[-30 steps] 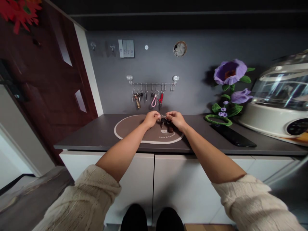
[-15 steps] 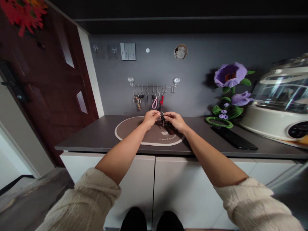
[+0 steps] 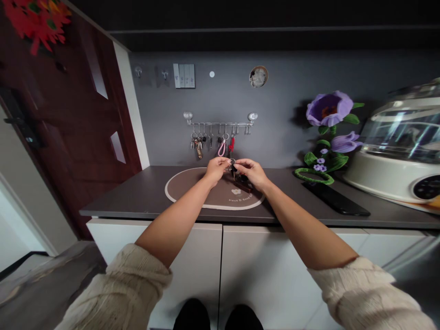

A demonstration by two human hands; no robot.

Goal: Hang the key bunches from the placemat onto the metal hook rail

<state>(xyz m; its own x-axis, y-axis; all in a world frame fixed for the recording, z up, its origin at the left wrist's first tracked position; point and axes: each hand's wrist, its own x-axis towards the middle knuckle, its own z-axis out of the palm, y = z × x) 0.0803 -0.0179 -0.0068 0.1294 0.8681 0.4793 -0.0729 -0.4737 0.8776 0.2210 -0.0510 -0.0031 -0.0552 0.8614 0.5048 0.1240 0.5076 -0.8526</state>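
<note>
Between my two hands is a metal key ring (image 3: 233, 161), held up over a brown oval mat (image 3: 187, 183). My left hand (image 3: 217, 169) pinches the ring from its left side. On the opposite side my right hand (image 3: 250, 173) grips it with thumb and fingertips. Dark keys (image 3: 234, 171) and a brown strap-like fob (image 3: 243, 185) dangle below, partly covered by my right hand. Just behind, a clear hook rail (image 3: 220, 124) on the wall carries several key bunches, among them a pink loop (image 3: 222, 147) and a red tag (image 3: 232, 145).
A black phone (image 3: 337, 199) lies right of the mat, near a purple flower decoration (image 3: 329, 110) and a white appliance with a clear lid (image 3: 395, 169). A dark shelf (image 3: 220, 39) overhangs the counter (image 3: 120, 195). A red-brown door (image 3: 79, 123) stands at left.
Both hands stay at nearly the same spot on the key ring. The fob below has swung slightly, and the whole view has shifted a little.
</note>
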